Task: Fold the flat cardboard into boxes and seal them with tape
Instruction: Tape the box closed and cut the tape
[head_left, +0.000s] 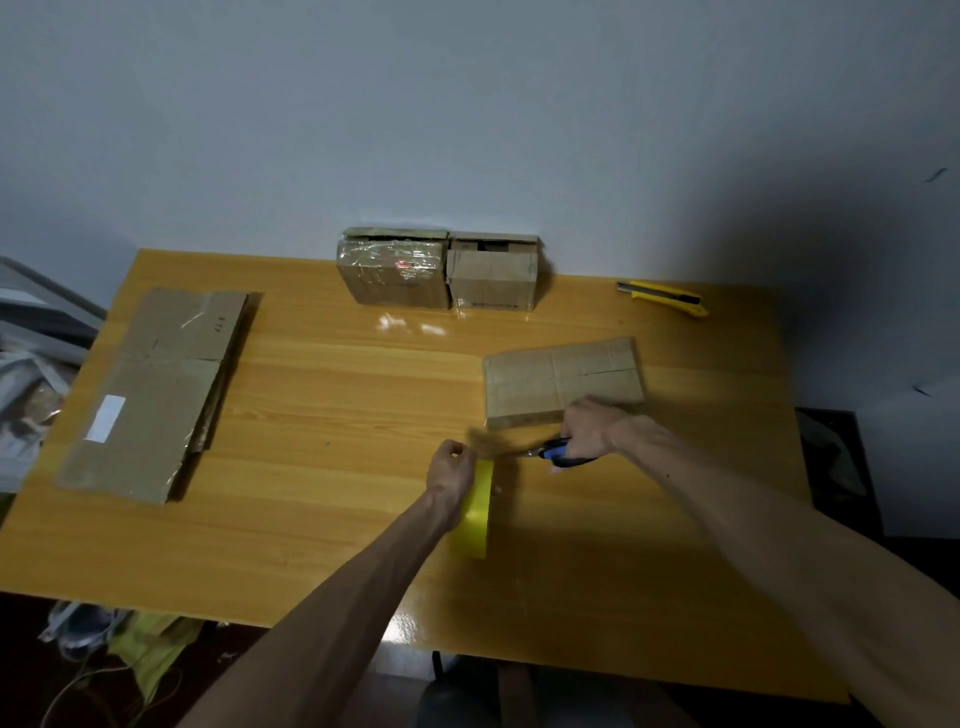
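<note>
1. Head view: the left hand (451, 467) is curled over the top of a yellow tape roll (475, 514), which stands on edge on the desk (311, 415) under the wrist.
2. The right hand (589, 426) is clamped round the blue handles of the scissors (558, 453), whose blades point toward the left hand. The hands are near each other but apart. The stretch between them is blurred, so I cannot tell whether tape runs there.
3. Just beyond the right hand, with one corner hidden by it, lies a closed box (563, 379). It is low and flat, its top flaps meet in a seam, and nothing of its inside shows.
4. Far beyond both hands, against the wall (467, 130), two boxes stand side by side, touching. The taped box (395, 275), on the left hand's side, is shiny with clear tape; next to it is the plain box (492, 278). Each shows a raised back flap and a dark opening on top, but the contents cannot be made out.
5. Well out to the left of the left hand lies a stack of flat cardboard (156, 384), with a white label on its top sheet.
6. Beyond the right hand and to its right, well apart, a yellow utility knife (662, 297) lies on the desk.
</note>
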